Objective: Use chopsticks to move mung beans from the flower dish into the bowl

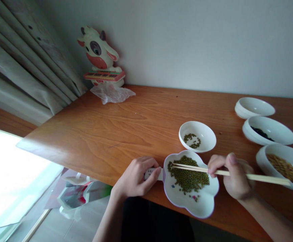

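- Green beans (190, 176): most heaped in petal dish (199, 207) on table (136, 127), right in front of me; a few in small bowl (208, 137) just beyond.
- L hand (139, 176): fingers curled round dish handle (152, 173).
- R hand (237, 186): holding chopsticks (222, 172), tips close together at heap's left side. Can't tell if a bean's pinched.
- Risk 1: bean slips, prob b/c it's small + round vs thin sticks.
- Risk 2: spill if L hand jerks; dish sits close to table edge.
- Risk 3: stick butts could clip tan-grain bowl (291, 156); they overlap it in my view.
- Qty: hands 2, dish 1, chopsticks 2, bowls 4 (small bowl, tan-grain bowl, dark-bit bowl (279, 131), back bowl (256, 107)), cow toy 1 (98, 55), plastic bag 1 (112, 94). Beans: too many to count. Floor stuff (73, 198): can't count, blurry.
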`<action>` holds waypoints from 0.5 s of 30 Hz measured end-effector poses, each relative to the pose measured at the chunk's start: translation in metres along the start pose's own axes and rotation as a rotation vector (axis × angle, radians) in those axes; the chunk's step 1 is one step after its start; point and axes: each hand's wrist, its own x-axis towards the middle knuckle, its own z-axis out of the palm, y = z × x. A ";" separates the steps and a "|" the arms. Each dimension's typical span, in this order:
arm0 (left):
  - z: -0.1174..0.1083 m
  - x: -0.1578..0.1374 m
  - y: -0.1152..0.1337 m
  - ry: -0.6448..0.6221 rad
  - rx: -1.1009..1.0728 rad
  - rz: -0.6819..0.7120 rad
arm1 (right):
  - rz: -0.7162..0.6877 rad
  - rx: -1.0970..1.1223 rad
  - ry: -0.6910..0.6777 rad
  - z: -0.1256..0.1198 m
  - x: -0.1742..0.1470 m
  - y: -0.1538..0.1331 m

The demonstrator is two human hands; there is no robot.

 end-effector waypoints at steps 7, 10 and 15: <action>0.000 0.001 0.001 -0.002 -0.005 -0.001 | -0.001 0.080 0.090 -0.001 0.004 -0.008; 0.000 0.000 0.001 -0.005 -0.006 -0.012 | -0.024 0.115 0.155 -0.008 0.011 -0.012; 0.000 0.000 0.001 0.002 -0.024 -0.003 | -0.079 0.185 0.353 -0.029 0.026 -0.018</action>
